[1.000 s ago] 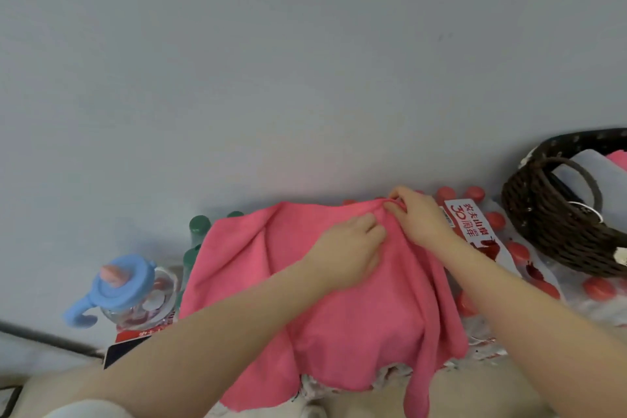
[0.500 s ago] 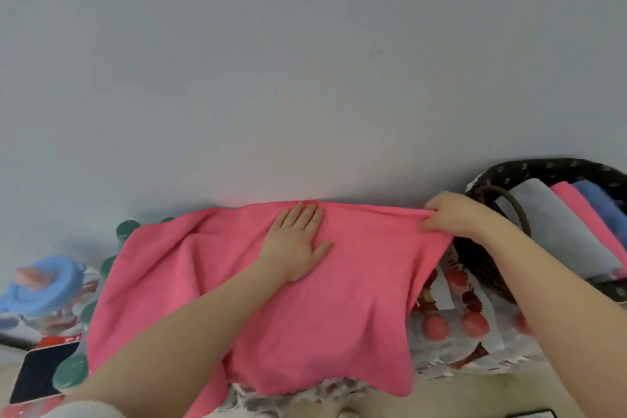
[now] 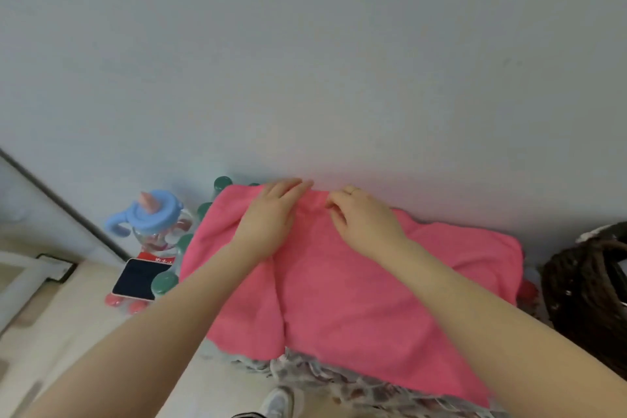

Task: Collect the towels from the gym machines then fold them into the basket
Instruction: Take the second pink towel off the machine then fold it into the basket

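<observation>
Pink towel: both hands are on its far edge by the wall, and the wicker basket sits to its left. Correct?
Not quite. The head view shows the wicker basket right of the pink towel. The left hand and right hand are on its far edge.

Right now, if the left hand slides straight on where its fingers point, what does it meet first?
Probably the pale grey wall: the left hand lies flat on the pink towel, fingertips at its far edge; depth is unclear.

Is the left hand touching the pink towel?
Touching. The head view shows the left hand lying flat on the pink towel near its far edge, its straight fingers pressing the cloth.
</observation>
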Demonstrator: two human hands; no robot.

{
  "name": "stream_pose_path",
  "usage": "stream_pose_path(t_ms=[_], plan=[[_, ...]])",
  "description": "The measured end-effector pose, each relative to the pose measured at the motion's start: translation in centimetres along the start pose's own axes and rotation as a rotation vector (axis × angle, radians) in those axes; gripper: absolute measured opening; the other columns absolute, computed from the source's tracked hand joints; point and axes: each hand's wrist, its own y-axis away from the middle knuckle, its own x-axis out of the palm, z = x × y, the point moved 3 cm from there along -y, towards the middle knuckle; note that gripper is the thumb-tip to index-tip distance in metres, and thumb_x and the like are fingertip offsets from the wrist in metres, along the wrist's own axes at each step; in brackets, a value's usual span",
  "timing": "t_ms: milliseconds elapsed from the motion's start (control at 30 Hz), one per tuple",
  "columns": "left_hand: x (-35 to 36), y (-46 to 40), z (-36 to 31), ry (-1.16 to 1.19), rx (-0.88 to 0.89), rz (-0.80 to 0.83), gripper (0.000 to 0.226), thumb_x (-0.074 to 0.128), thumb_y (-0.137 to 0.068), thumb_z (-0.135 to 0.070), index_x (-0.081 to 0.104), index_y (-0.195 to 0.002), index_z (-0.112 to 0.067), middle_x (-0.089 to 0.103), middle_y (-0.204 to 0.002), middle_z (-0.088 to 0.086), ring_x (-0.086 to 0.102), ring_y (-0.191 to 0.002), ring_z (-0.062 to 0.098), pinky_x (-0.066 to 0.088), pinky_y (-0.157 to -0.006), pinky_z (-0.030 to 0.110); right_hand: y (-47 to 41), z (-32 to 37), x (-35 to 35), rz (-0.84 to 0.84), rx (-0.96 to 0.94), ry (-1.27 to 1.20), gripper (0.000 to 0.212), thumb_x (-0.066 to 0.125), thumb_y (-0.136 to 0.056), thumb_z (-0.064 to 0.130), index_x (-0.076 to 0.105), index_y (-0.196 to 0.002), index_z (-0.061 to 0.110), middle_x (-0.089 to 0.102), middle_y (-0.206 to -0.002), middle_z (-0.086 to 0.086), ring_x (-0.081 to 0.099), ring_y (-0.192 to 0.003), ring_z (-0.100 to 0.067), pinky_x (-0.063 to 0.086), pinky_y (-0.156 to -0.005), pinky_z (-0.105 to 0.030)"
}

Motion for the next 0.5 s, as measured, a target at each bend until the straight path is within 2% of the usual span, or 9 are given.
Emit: stream_pose_path(t_ms=[67, 100, 200, 300, 367, 433, 500], plan=[[-2.7, 1.0, 3.8, -0.014, -0.175, -0.124, 0.045, 0.039, -0.086, -0.008, 0.051, -0.130, -0.009, 0.054, -0.128, 0.018, 0.048, -0.118, 0.037, 0.036, -0.102, 0.040, -2.7, 3.2, 1.0, 0.020, -0.089, -0.158, 0.021, 0.046, -0.091, 0.015, 0.063, -0.103, 0.011, 0.060, -0.107, -0.012, 0.058, -0.099, -0.030, 0.046, -0.086, -0.041], [-3.7, 1.5, 5.7, -0.025, -0.288, -0.134, 0.043, 0.042, -0.091, -0.010, 0.047, -0.133, -0.008, 0.050, -0.132, 0.019, 0.044, -0.122, 0.038, 0.033, -0.104, 0.040, -4.0, 4.5, 1.6, 0.016, -0.115, -0.212, 0.021, 0.047, -0.091, 0.013, 0.064, -0.103, 0.009, 0.060, -0.106, -0.013, 0.058, -0.098, -0.030, 0.045, -0.087, -0.039], [-5.0, 3.1, 9.9, 0.011, -0.575, 0.048, 0.050, 0.049, -0.093, -0.028, 0.038, -0.136, -0.005, 0.046, -0.133, 0.018, 0.045, -0.121, 0.032, 0.033, -0.101, 0.037, -7.4, 7.5, 3.4, 0.058, -0.047, -0.355, 0.024, 0.046, -0.094, 0.015, 0.064, -0.108, 0.005, 0.064, -0.110, -0.014, 0.058, -0.102, -0.029, 0.041, -0.088, -0.030], [-5.1, 4.1, 11.2, 0.103, -0.543, 0.168, 0.052, 0.061, -0.085, -0.036, 0.046, -0.126, -0.007, 0.050, -0.124, 0.014, 0.051, -0.108, 0.026, 0.037, -0.089, 0.029, -10.0, 9.3, 6.1, 0.163, 0.096, -0.412, 0.032, 0.045, -0.095, 0.021, 0.056, -0.117, 0.002, 0.062, -0.117, -0.016, 0.060, -0.099, -0.034, 0.044, -0.090, -0.035], [-5.3, 4.4, 11.7, 0.160, -0.515, 0.172, 0.051, 0.064, -0.082, -0.036, 0.047, -0.123, -0.011, 0.047, -0.125, 0.011, 0.050, -0.109, 0.024, 0.036, -0.090, 0.027, -11.1, 9.9, 7.7, 0.244, 0.092, -0.261, 0.036, 0.051, -0.091, 0.024, 0.053, -0.121, 0.005, 0.058, -0.122, -0.015, 0.056, -0.107, -0.032, 0.042, -0.092, -0.035], [-5.5, 4.2, 12.0, 0.206, -0.467, 0.179, 0.042, 0.066, -0.082, -0.031, 0.052, -0.117, -0.013, 0.044, -0.129, 0.009, 0.046, -0.109, 0.018, 0.033, -0.089, 0.022, -11.7, 10.3, 8.2, 0.300, 0.034, -0.111, 0.030, 0.055, -0.087, 0.022, 0.058, -0.113, 0.009, 0.060, -0.116, -0.013, 0.055, -0.106, -0.030, 0.042, -0.084, -0.033], [-5.5, 3.7, 11.9, 0.294, -0.405, 0.202, 0.029, 0.064, -0.084, -0.025, 0.058, -0.108, -0.011, 0.041, -0.132, 0.004, 0.043, -0.110, 0.011, 0.027, -0.087, 0.015, -11.9, 10.6, 7.4, 0.310, -0.049, -0.055, 0.017, 0.055, -0.084, 0.017, 0.063, -0.097, 0.008, 0.065, -0.103, -0.014, 0.059, -0.096, -0.029, 0.039, -0.072, -0.030]])
